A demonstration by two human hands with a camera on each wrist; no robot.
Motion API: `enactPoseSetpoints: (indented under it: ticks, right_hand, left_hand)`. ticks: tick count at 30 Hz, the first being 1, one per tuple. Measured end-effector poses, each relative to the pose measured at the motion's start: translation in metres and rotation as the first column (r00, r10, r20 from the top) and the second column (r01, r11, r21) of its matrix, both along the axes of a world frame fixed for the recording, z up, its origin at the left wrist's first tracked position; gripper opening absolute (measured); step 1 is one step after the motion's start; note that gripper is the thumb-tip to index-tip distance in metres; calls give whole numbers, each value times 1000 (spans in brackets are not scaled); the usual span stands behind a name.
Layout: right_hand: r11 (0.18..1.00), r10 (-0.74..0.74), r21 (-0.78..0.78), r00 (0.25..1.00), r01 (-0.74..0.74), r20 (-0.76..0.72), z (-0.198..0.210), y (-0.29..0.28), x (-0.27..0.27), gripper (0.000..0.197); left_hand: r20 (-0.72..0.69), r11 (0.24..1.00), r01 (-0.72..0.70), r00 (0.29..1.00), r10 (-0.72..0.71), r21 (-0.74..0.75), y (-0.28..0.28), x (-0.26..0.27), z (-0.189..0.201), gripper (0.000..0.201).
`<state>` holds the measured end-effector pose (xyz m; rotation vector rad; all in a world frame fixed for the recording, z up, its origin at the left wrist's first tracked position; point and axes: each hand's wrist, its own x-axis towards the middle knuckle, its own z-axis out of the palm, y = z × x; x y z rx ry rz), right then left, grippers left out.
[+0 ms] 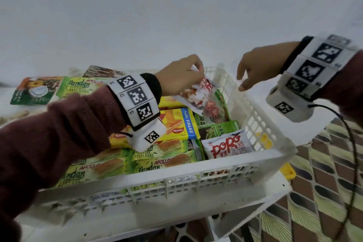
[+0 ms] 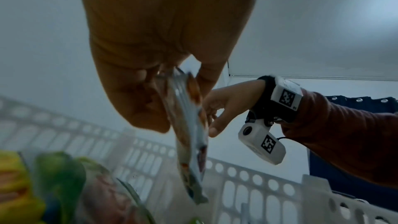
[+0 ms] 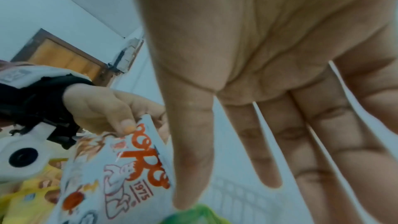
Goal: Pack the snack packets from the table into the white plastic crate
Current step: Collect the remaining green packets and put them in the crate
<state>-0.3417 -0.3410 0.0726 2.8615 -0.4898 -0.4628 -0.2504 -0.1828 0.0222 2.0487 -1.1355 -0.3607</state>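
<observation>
Head view: left hand (image 1: 179,76) fingers (image 1: 198,69) pinch packet (image 1: 202,94).

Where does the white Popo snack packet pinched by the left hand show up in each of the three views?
Head: the white Popo snack packet with red lettering hangs at centre, over the far end of the white plastic crate.
Left wrist: edge-on at centre, dangling from the left hand.
Right wrist: lower left, print facing the camera.
Shared landmark: the crate's slotted wall, behind the packet in head and left wrist views.
</observation>
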Motion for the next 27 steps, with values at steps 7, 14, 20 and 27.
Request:
enactPoseSetpoints:
  ticks: [7,14,20,27]
  right_hand:
    - [991,-111,67,993,114,-42,-34,-38,-16,84]
    - [974,-71,212,997,76,-32,-44,-49,-19,67]
    - [986,-19,168,999,25,-37,-44,-50,-13,64]
    - [995,53,87,997,-48,-55,-50,-60,-6,65]
  left_hand:
    - [-348,988,123,934,-84,90,-44,-11,-34,22]
    - [81,928,148,979,-186,341,-53,-22,-54,24]
    - [366,891,22,907,-209,453,-55,-28,-48,43]
    - [207,880,123,948,-240,459,-61,-29,-52,51]
